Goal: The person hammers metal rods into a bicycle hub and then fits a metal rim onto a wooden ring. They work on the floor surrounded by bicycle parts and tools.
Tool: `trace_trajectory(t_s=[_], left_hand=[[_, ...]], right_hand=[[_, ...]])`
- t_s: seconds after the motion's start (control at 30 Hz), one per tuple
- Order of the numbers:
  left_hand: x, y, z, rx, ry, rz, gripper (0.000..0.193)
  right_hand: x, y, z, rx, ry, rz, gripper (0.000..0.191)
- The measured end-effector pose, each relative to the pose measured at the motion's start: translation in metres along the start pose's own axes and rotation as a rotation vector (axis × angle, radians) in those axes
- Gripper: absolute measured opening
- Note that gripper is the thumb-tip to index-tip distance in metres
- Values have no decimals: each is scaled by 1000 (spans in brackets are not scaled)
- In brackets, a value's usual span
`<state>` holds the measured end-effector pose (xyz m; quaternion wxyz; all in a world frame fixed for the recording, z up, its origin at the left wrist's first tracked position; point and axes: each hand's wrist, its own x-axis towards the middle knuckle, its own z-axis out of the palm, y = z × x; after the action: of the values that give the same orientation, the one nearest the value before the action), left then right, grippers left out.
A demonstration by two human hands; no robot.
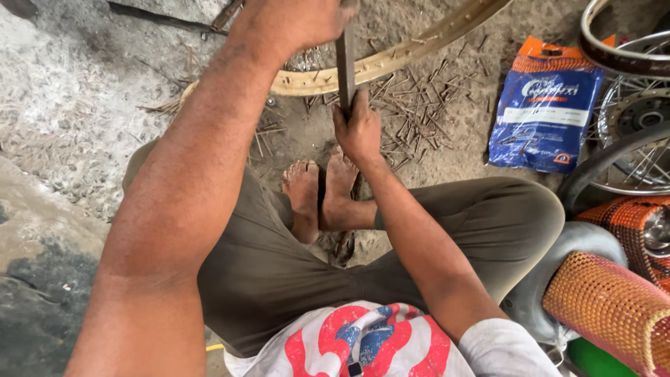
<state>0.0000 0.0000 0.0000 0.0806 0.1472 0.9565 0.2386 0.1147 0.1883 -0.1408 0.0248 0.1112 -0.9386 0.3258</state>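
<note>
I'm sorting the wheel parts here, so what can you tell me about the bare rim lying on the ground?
The rim is a bare metal hoop, yellowish and rusty-looking, with no spokes or tyre. Only an arc of it shows, curving across the dirt ground beyond the feet and out of frame. Loose rusty spokes lie scattered under and beside it. A dark upright bar, gripped by both hands, crosses in front of it.

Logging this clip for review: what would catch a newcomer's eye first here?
Both hands grip a dark metal bar held upright at top centre, the left hand above the right hand. Behind it lies a bare wheel rim over scattered rusty spokes, with a blue packet at right.
</note>
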Motion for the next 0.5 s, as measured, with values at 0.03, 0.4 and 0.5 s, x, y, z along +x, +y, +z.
trace_trajectory(t_s=[0.03,0.4,0.5], left_hand=[[0,-1,6,-29,-16,-29,34],[0,0,26,189,123,163,34],[3,5,8,27,115,137,28]], right_hand=[[-2,-2,2,-37,16,-34,34],[-4,-5,-9,-99,-147,87,32],[6,-5,-15,-201,-195,73,33]])
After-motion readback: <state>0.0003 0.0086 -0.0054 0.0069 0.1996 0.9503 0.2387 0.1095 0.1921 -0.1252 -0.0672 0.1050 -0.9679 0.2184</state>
